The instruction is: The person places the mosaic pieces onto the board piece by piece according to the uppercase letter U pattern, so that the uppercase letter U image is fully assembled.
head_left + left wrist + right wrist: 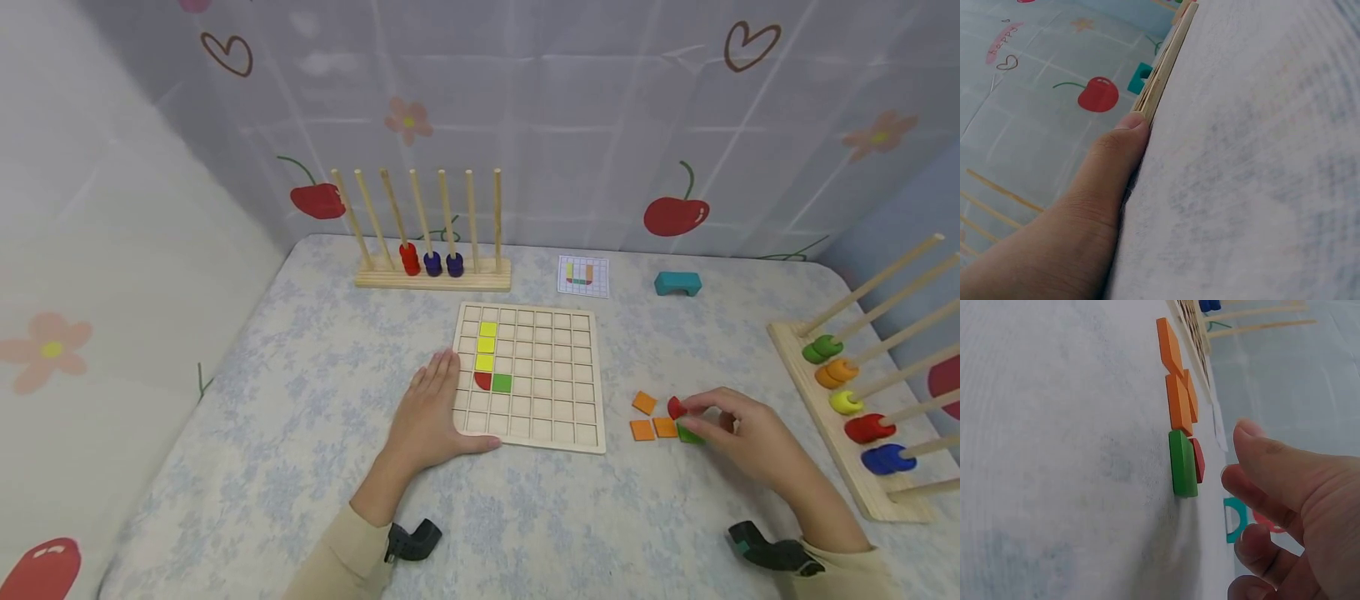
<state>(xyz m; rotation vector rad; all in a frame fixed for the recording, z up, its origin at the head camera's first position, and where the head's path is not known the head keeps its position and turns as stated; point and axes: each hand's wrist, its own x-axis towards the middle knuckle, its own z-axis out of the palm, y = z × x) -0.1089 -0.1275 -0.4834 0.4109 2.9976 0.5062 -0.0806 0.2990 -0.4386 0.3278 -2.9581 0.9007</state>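
Board [555,400] touches left hand [426,418] along two edges.

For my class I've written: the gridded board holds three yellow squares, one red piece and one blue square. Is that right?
Not quite: the head view shows a green square, not a blue one. The gridded board does hold three yellow squares and one red piece.
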